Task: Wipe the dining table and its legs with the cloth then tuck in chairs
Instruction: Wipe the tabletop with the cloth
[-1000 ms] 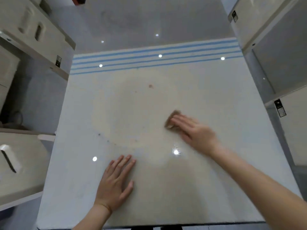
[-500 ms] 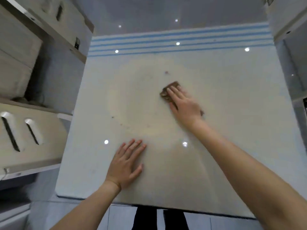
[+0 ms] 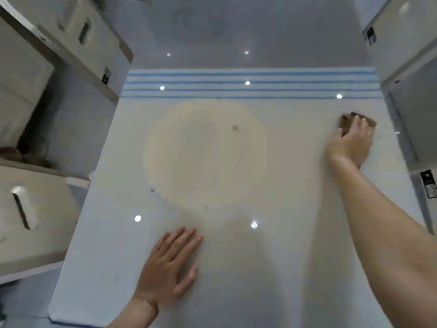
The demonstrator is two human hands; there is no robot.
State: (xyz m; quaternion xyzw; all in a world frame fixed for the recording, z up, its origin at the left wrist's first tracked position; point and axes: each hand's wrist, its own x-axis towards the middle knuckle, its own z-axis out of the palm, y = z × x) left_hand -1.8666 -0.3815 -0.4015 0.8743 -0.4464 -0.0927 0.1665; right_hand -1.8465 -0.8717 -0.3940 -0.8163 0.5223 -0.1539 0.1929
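The glossy white dining table (image 3: 236, 268) fills the view, with blue stripes along its far edge and a pale round patch in the middle. My right hand (image 3: 350, 145) presses a small brown cloth (image 3: 346, 120) flat on the tabletop near the far right edge; only the cloth's far end shows past my fingers. My left hand (image 3: 169, 266) lies flat on the table near the front edge, fingers slightly apart, holding nothing. A small brown spot (image 3: 234, 128) sits on the surface left of the cloth.
Pale chairs stand pulled out on the left: one near (image 3: 30, 223), one further back (image 3: 78, 34). Another chair (image 3: 406, 50) stands at the right side. Grey floor lies beyond the table's far edge.
My right hand has swept the cloth from the table's middle to the far right edge. My left hand stays planted near the front.
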